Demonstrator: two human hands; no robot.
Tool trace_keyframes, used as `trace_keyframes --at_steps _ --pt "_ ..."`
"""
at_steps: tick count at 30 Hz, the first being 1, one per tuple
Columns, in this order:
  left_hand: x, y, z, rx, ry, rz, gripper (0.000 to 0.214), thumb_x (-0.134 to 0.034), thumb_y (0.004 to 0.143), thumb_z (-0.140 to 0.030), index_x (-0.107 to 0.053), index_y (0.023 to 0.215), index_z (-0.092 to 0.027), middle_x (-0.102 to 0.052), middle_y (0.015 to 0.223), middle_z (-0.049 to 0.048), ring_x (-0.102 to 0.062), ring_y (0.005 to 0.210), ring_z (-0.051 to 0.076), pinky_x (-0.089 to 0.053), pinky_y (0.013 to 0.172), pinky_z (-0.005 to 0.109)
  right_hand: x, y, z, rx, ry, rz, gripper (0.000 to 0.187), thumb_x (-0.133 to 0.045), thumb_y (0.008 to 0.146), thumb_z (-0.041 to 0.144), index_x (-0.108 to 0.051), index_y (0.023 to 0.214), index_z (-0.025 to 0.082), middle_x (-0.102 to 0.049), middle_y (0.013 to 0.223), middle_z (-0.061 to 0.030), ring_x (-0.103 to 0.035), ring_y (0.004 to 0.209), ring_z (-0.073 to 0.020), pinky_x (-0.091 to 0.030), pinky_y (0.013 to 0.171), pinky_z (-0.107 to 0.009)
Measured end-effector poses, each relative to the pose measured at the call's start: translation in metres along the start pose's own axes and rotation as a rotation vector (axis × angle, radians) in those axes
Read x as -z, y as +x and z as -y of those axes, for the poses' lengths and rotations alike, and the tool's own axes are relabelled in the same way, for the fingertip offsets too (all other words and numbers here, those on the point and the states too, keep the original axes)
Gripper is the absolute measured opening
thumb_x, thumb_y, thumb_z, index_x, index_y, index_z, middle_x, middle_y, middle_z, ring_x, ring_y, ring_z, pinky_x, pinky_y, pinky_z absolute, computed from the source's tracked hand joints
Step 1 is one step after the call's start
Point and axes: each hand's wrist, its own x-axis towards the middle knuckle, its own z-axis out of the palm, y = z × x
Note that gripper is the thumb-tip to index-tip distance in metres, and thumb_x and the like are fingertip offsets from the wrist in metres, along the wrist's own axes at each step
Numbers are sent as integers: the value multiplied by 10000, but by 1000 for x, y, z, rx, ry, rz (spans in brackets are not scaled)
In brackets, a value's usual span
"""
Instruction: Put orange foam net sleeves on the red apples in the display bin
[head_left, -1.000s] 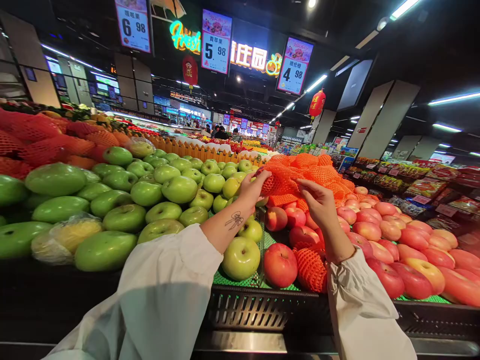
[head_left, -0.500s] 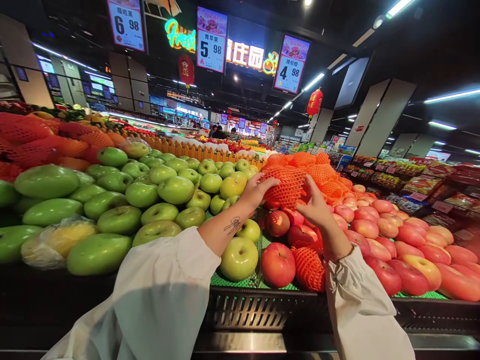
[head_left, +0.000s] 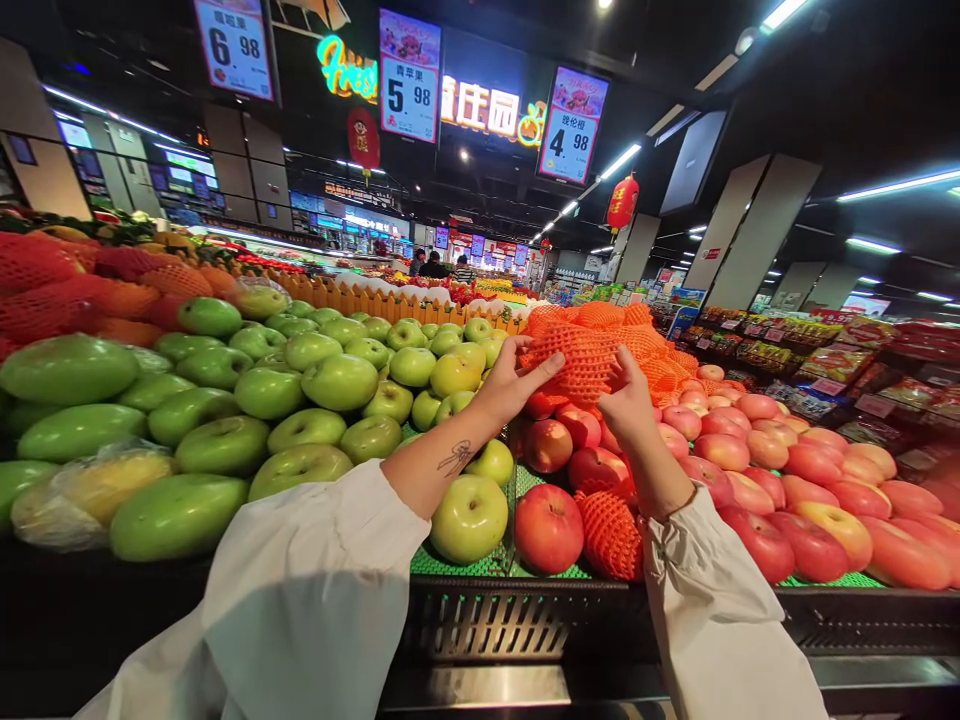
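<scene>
My left hand (head_left: 517,382) curls around the left side of a fruit in an orange foam net (head_left: 576,358), thumb laid across its front. From the other side, my right hand (head_left: 628,402) grips the same netted fruit with thumb and bent fingers; some fingertips are hidden. The net covers the fruit, so its kind does not show clearly. Below my hands lie red apples (head_left: 549,528) and another fruit in an orange foam net (head_left: 612,535). Green apples (head_left: 469,518) sit beside my left forearm.
More green apples (head_left: 340,382) slope away to the left, near a plastic-wrapped yellow fruit (head_left: 97,490). Piled orange foam nets (head_left: 645,345) stand behind my hands. Pink-red apples (head_left: 757,540) fill the right side. A black slotted bin edge (head_left: 517,620) runs along the front.
The view has shifted slightly, moving the display a little left in the picture. Both hands stay on the netted fruit; my right fingers and thumb have drawn closer together.
</scene>
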Motion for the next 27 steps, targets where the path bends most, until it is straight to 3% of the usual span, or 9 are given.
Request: trace_keyframes --at_steps 3,5,7,11,17,24,27 --pt "4 7 5 -112 105 40 381 -793 717 -234 -543 1001 -193 -625 1152 50 -640 951 147 -532 879 299 -1 -1 8 -122 125 -58 447 -745 591 266 -624 1020 234 -722 1093 -47 -686 923 -208 -591 800 -345" --pt "7 11 8 -181 233 59 305 -786 718 -207 -563 925 -180 -606 1037 29 -610 898 136 -517 834 277 -2 -2 11 -213 184 -73 371 -712 589 289 -631 948 241 -726 949 -17 -659 758 -169 -551 613 -273" --pt "8 14 9 -240 322 58 232 -761 751 -217 -563 864 -176 -575 941 10 -580 868 135 -491 795 261 -2 -3 12 -271 219 -88 343 -702 582 316 -637 910 237 -710 860 0 -622 668 -144 -504 540 -244" --pt "7 14 8 -301 269 46 161 -673 823 -180 -512 826 -190 -534 814 -26 -531 770 113 -436 754 239 -3 -3 12 -353 269 -149 336 -696 585 334 -633 901 238 -709 829 9 -673 735 -159 -560 638 -273" --pt "5 13 6 -103 110 41 130 -634 873 -216 -511 840 -194 -487 630 -61 -432 608 102 -355 631 223 -5 -4 15 -414 328 -128 341 -724 580 370 -616 879 247 -739 888 -12 -713 875 -221 -619 769 -364" --pt "6 13 5 -180 144 -41 166 -692 832 -252 -565 898 -168 -610 913 35 -579 877 152 -457 871 293 -6 -6 12 -469 372 -61 384 -709 641 502 -658 939 265 -763 1001 -58 -663 1156 -320 -629 858 -481" --pt "5 10 5 -141 172 -66 588 -841 697 -313 -507 1162 -181 -576 1252 132 -554 1190 246 -440 1029 378 -6 -6 13 -483 371 2 509 -651 679 626 -674 1048 277 -762 1055 -72 -636 1205 -348 -605 891 -542"
